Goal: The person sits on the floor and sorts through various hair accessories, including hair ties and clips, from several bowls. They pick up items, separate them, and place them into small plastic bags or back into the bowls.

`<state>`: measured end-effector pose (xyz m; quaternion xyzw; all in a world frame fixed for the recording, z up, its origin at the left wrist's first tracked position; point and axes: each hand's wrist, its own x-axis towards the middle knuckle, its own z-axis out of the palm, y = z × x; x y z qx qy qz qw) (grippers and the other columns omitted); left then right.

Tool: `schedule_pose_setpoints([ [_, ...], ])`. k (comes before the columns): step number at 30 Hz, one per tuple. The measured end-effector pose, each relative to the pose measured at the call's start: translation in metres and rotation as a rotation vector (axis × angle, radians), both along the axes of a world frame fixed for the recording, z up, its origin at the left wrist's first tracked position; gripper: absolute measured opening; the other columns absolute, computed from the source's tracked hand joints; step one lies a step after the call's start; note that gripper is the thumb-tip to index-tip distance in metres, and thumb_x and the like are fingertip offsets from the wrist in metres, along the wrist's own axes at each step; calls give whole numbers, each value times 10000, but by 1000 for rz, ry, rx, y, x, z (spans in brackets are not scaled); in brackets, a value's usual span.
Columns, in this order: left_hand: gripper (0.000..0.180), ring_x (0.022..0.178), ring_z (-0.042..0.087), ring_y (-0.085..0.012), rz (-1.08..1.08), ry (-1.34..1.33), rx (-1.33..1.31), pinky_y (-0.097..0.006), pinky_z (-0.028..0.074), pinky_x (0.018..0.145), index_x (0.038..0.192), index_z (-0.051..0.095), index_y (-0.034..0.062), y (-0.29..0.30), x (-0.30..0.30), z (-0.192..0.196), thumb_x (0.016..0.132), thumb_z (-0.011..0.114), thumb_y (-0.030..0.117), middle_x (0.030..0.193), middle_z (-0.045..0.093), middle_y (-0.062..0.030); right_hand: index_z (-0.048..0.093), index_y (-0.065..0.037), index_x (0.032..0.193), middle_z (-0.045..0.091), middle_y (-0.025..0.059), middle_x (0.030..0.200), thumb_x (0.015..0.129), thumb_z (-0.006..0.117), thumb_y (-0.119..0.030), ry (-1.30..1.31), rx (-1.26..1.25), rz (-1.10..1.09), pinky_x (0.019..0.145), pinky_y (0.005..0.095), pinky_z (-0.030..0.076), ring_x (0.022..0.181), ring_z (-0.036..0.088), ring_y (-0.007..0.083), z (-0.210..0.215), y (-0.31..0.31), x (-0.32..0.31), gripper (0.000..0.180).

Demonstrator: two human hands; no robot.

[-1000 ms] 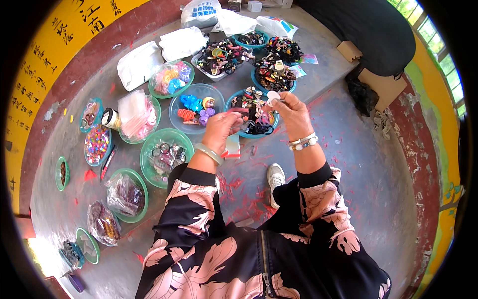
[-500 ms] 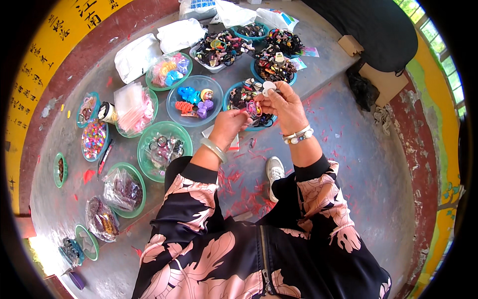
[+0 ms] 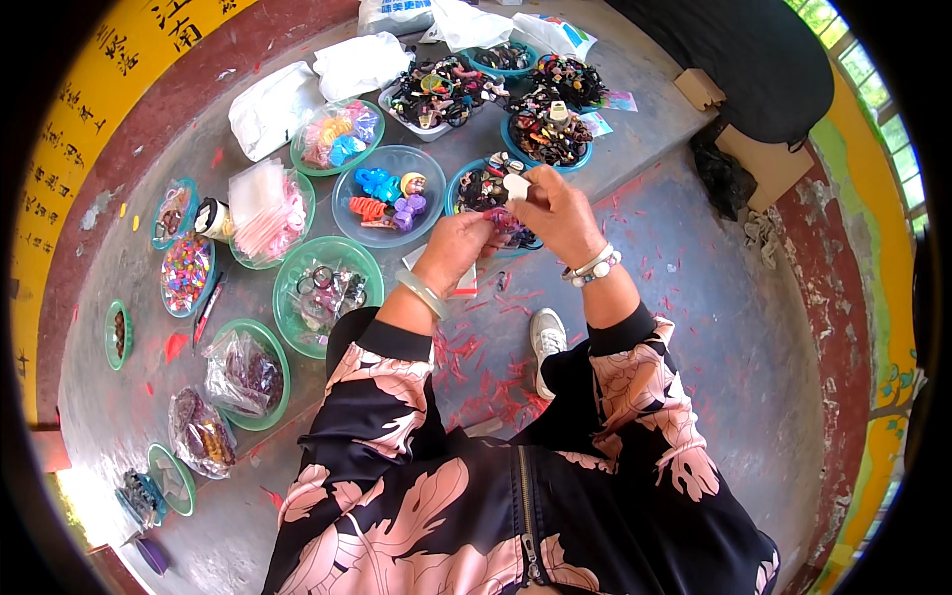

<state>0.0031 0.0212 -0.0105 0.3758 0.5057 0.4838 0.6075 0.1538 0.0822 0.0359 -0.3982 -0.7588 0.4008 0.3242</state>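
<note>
Both hands meet over a blue basin (image 3: 454, 190) of dark hair ties. In front of the basin my left hand (image 3: 454, 254) is closed, its fingertips pinching a bundle of pink and purple hair ties (image 3: 508, 228). My right hand (image 3: 563, 216) grips a small white rounded card (image 3: 516, 186) between thumb and fingers, right above that bundle. Whether the card is joined to the ties cannot be made out. Lower fingers of the right hand are partly hidden.
To the left stand a clear blue basin (image 3: 347, 226) with colourful hair clips, a green basin (image 3: 282, 315) with bagged pieces, and a green bowl (image 3: 282, 407). More hair ties fill a white tub (image 3: 421, 131) behind. A white shoe (image 3: 547, 342) rests among red scraps.
The white card has moved slightly left and down and turned. My left hand has shifted a little right, and the right hand's fingers have closed in nearer to the hair ties.
</note>
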Motion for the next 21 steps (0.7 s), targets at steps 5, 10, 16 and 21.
schedule_pose_setpoints([
  [5, 273, 772, 601, -114, -22, -24, 10, -232, 463, 694, 1017, 604, 38, 0, 0, 0, 879, 449, 216, 875, 652, -64, 507, -15, 930, 597, 42, 780, 727, 570, 84, 69, -31, 90, 645, 233, 461, 728, 575, 94, -10, 4, 3, 236],
  [10, 291, 793, 593, -116, -31, -89, 12, -260, 482, 672, 1032, 596, 38, -1, 0, 3, 871, 424, 208, 898, 638, -51, 519, -21, 919, 612, 52, 796, 710, 559, 92, 37, -89, 134, 643, 229, 460, 727, 581, 105, -8, 4, 4, 241],
  [16, 303, 846, 586, -134, -56, -160, 45, -306, 519, 668, 1049, 577, 24, -2, 1, 5, 875, 424, 219, 940, 603, -56, 578, -33, 816, 650, 99, 794, 658, 635, -55, -205, 60, 138, 638, 292, 475, 697, 618, 217, 3, 2, 5, 170],
  [21, 275, 803, 607, -165, -17, -192, 20, -301, 533, 651, 1041, 552, -7, -3, 4, 10, 877, 435, 180, 915, 615, -89, 597, -41, 669, 625, 84, 735, 623, 662, -98, -311, 110, -10, 648, 347, 462, 732, 586, 274, 9, -4, 4, 98],
])
